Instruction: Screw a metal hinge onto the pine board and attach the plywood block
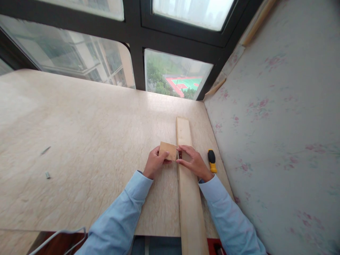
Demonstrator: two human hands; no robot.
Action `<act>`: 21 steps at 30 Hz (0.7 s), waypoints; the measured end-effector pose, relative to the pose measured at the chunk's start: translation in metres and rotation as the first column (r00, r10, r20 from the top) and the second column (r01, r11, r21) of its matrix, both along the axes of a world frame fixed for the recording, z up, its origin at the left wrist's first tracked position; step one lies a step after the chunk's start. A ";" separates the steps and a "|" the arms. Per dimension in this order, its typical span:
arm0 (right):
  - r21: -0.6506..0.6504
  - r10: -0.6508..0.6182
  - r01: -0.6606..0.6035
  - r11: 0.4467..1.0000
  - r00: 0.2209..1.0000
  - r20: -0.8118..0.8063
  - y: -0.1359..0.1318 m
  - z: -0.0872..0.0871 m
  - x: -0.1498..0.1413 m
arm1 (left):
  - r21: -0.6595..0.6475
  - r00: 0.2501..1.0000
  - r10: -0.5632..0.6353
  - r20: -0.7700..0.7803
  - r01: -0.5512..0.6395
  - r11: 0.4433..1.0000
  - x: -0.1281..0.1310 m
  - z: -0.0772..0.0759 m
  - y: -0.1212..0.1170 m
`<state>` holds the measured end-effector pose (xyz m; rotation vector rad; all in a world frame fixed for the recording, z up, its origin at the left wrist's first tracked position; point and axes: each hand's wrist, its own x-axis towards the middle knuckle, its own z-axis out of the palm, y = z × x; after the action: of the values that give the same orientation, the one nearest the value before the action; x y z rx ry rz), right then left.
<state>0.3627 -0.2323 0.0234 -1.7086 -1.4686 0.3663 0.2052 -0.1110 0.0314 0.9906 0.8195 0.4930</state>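
Note:
My left hand (156, 161) pinches a small flat wooden board (168, 150) between thumb and fingers; a few tiny dark dots show near its right edge. My right hand (195, 161) is closed at that edge, thumb and fingertips around a small reddish-brown piece (180, 154) with spots like holes, too small to name surely. Both hands are over or beside a long pale wooden plank (191, 198), which lies lengthwise and passes beneath my right hand. To the right of that hand, a black and yellow tool handle (211, 161), like a screwdriver's, lies on the marbled surface.
On the left of the marbled surface (92, 134) lie a thin dark sliver (45, 150) and a small greyish piece (47, 175). A white cable (62, 232) crosses the front left edge. Dark-framed windows (136, 49) stand behind, and a flowered wall (278, 124) closes the right.

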 end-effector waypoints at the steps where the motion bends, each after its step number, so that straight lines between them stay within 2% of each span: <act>1: 0.007 0.002 -0.002 1.000 1.000 0.007 0.000 0.000 0.000 | -0.003 1.000 -0.004 -0.008 0.004 1.000 0.000 0.000 0.000; 8: 0.006 0.012 -0.012 1.000 0.999 0.035 0.001 -0.004 0.004 | 0.022 0.996 -0.047 -0.071 0.048 0.999 0.001 -0.001 0.001; 13: 0.029 0.008 -0.009 1.000 0.999 0.034 0.002 -0.006 0.003 | 0.095 0.995 -0.013 -0.098 0.023 0.995 0.002 -0.003 0.000; 21: 0.052 0.016 -0.018 0.998 0.999 0.049 0.003 -0.006 0.002 | 0.025 0.995 -0.051 -0.082 0.053 0.998 0.002 0.000 0.000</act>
<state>0.3648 -0.2294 0.0177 -1.6746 -1.5156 0.2946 0.2070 -0.1110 0.0314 1.0598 0.8593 0.4218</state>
